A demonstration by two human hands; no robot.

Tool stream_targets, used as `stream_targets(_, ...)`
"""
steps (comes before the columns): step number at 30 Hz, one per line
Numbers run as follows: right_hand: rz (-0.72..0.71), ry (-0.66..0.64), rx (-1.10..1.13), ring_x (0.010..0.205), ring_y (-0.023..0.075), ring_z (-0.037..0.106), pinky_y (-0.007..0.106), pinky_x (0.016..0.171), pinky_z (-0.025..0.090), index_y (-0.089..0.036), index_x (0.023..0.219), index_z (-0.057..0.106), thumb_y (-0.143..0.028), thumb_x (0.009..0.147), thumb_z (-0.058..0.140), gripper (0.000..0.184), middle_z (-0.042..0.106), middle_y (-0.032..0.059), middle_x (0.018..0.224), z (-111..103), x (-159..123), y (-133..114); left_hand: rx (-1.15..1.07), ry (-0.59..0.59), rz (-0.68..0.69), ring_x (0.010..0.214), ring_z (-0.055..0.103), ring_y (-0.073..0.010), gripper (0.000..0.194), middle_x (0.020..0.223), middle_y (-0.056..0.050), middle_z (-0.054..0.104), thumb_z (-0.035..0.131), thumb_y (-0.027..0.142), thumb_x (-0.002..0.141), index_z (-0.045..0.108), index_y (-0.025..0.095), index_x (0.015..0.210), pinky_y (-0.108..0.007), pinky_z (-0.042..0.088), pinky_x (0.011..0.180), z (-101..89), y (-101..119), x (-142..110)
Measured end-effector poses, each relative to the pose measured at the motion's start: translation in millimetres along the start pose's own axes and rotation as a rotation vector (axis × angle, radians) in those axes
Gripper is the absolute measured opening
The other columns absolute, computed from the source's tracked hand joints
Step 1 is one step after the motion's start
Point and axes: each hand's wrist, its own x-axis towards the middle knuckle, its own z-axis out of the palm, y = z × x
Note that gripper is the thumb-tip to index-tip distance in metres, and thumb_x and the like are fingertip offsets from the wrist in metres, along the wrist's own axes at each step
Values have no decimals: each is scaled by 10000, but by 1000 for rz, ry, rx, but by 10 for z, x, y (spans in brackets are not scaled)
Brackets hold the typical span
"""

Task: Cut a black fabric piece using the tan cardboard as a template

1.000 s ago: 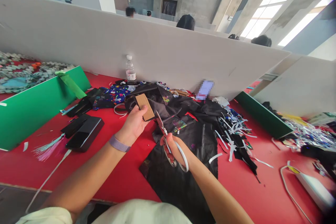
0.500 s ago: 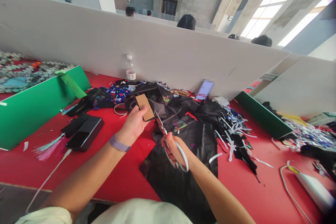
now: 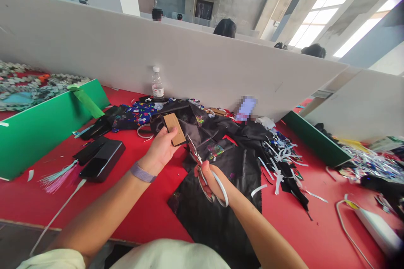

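Scissors: next to no movement since half a second ago, a hair's shift at most; held above the black cloth, tips just beside the brown piece, contact can't tell.
Right hand: grip wrapped around the handles of the scissors, over the black cloth.
Left hand: grip pinching the brown piece, thumb on top; purple band on wrist.
Brown piece: in the left hand, off the far left corner of the black cloth.
Bench: red, under the black cloth.
Bottle: upright, beyond the black cloth and to its left, by the partition.
White strips: scattered just right of the black cloth.
Black box: well left of the black cloth, tassel beside it.
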Motion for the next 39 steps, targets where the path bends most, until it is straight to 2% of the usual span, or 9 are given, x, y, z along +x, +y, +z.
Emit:
stream_targets(5, -3, -17, -21, 368, 61, 326, 193, 349, 267, -187, 792, 492, -876, 777, 221, 741, 351, -68, 543, -17, -24, -75, 17, -9, -12, 757, 660, -125, 140, 867, 7, 681, 657, 128, 800, 591, 195, 904, -318, 592, 731, 11, 18, -20)
stream_targets(10, 3, -29, -37, 369, 59, 325, 200, 355, 273, -188, 795, 498, -866, 788, 224, 732, 360, -65, 552, -36, -17, -82, 29, 11, -25, 736, 659, -122, 133, 836, 15, 681, 646, 115, 803, 588, 205, 882, -315, 584, 740, 18, 34, -35)
stream_targets(16, 28, -30, -4, 364, 66, 309, 208, 349, 264, -196, 773, 484, -890, 759, 220, 743, 343, -70, 526, -25, -19, -93, 50, 6, -24, 794, 672, -154, 161, 857, 6, 679, 691, 145, 772, 583, 211, 871, -368, 574, 785, 8, 38, -36)
stream_targets(21, 43, -17, -8, 342, 61, 287, 199, 325, 243, -197, 760, 478, -871, 787, 200, 730, 317, -74, 510, -19, -23, -76, 29, 10, -26, 781, 662, -140, 132, 847, 8, 673, 658, 122, 795, 585, 204, 867, -368, 574, 802, 11, 32, -39)
stream_targets(29, 5, 0, -29, 351, 57, 261, 195, 303, 280, -194, 754, 479, -826, 830, 249, 676, 308, -78, 511, -9, -6, 26, 22, -3, -9, 778, 649, -128, 111, 873, 6, 678, 662, 116, 795, 595, 192, 839, -343, 572, 794, -13, 32, -28)
stream_targets(39, -7, -39, 17, 369, 51, 298, 188, 346, 290, -185, 787, 499, -866, 783, 256, 724, 340, -76, 527, -34, -23, -89, 37, -16, -25, 787, 660, -139, 134, 888, 7, 682, 678, 145, 782, 609, 206, 880, -397, 561, 828, -14, 31, -29)
